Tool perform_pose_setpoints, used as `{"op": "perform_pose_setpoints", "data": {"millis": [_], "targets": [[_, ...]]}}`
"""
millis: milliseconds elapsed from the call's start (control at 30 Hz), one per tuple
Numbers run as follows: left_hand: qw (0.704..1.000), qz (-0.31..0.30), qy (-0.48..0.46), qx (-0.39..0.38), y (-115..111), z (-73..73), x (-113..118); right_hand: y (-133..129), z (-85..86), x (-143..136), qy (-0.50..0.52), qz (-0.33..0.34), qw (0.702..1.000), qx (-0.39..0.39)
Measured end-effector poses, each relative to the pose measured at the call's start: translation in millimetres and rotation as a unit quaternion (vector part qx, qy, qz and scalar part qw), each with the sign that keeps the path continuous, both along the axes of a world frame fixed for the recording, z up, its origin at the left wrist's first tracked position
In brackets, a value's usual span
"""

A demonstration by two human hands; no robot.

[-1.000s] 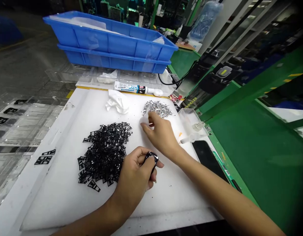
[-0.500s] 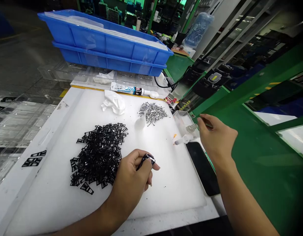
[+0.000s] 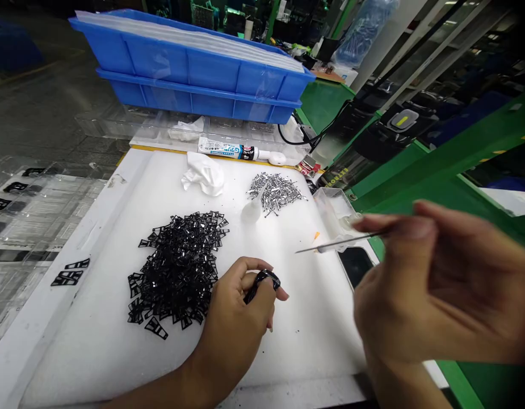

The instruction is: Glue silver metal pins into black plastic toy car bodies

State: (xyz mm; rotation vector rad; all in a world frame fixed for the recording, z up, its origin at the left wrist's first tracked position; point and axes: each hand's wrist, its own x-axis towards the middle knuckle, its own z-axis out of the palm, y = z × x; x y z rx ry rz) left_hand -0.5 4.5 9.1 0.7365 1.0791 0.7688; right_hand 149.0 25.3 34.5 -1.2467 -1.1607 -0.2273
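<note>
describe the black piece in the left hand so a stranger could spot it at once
In front of the stacked blue bins lies a white mat. Just right of its heap of black frames is the left hand. The glossy black piece pinched in it shows a rounded end, unlike the flat, windowed frames of the heap.

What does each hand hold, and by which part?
Left hand: a glossy black curved piece, exact hold hidden. Right hand: a thin grey metallic rod, gripped away from its exposed tip.
</note>
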Motion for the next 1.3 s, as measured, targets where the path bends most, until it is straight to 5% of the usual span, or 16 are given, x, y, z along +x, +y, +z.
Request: {"op": "perform_pose_setpoints", "data": {"millis": [167, 300, 700, 1033, 1300], "targets": [[1.000, 0.015, -0.013, 0.001, 0, -3.2, 0, -9, -21.8, -28, -0.039, 0.106, 0.993, 0.011], [1.000, 0.018, -0.012, 0.002, 0, -6.1, -1, -8, -29.9, -20, -0.042, 0.097, 0.994, 0.003], [0.999, 0.029, -0.019, -0.002, 0, -3.3, -1, -11, -17.5, -16, -0.025, 0.047, 0.998, -0.019], [0.999, 0.036, -0.026, -0.004, 0, -3.0, -2, -10, -22.8, -17, -0.056, 0.085, 0.995, -0.017], [0.999, 0.035, -0.031, 0.004, 0, -0.7, -1, -19, -12.8, -15, -0.052, 0.033, 0.998, -0.029]]}}
